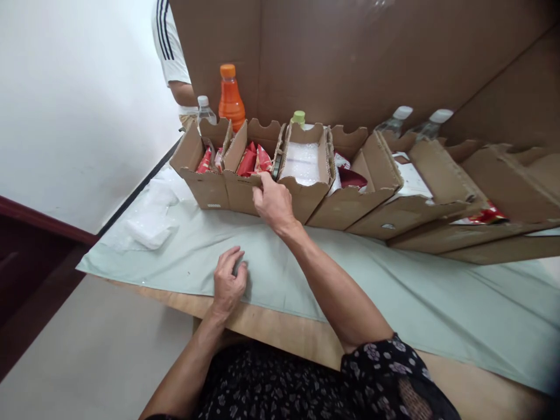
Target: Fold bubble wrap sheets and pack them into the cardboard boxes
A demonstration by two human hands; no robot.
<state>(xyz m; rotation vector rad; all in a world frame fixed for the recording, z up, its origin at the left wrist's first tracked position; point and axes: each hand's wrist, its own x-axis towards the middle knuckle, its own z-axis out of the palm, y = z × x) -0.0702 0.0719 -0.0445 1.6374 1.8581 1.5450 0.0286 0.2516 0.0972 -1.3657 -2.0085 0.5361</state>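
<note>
Several open cardboard boxes stand in a row on a pale green cloth. My right hand (274, 201) is at the front edge of the second box from the left (240, 192), its fingers bent over the rim. Red packets (248, 160) lie inside that box, just beyond my fingertips. Whether the fingers pinch the cardboard or a packet is too small to tell. To the right is a box holding bubble wrap (304, 163). My left hand (229, 280) rests near the cloth's front edge, fingers curved and apart, holding nothing.
Crumpled clear plastic (153, 219) lies at the cloth's left end. Behind the boxes stand an orange bottle (231, 102) and several clear bottles, before a tall cardboard panel (350, 58). A person's white sleeve (168, 44) shows at the upper left.
</note>
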